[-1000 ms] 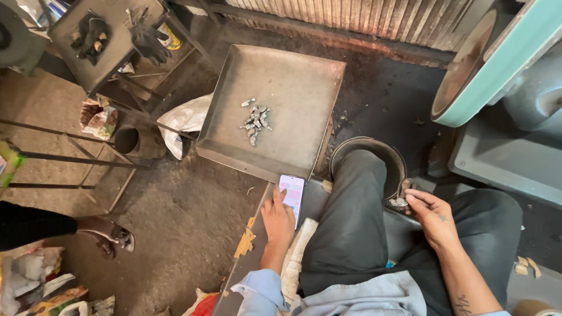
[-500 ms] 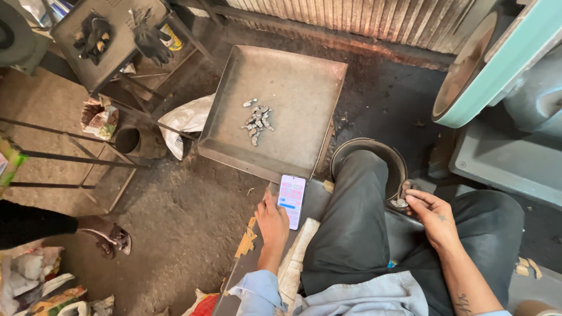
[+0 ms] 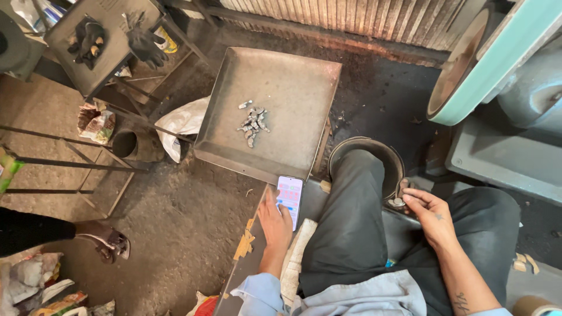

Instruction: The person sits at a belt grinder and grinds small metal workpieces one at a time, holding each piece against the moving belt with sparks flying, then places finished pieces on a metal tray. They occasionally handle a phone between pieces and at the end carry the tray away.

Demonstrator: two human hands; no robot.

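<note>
Currently, left hand (image 3: pixel 274 221) rests flat, released, touching phone (image 3: pixel 290 198); right hand (image 3: pixel 430 212) pinches small metal pieces (image 3: pixel 398 202) at bowl (image 3: pixel 351 151) rim.

The person wears a light blue shirt (image 3: pixel 351 295). Its sleeves are rolled up, so both forearms are bare. The cloth looks soft and a bit crumpled at the front. The trousers (image 3: pixel 357 228) are dark grey, almost black, with loose folds over the knees. The left hand (image 3: pixel 275 222) has no glove and no ring that can be seen. The right hand (image 3: pixel 430 210) is bare too, with a small dark mark on its back. The right forearm has a dark tattoo (image 3: pixel 459 302) near the elbow; its shape is too small to tell.
</note>
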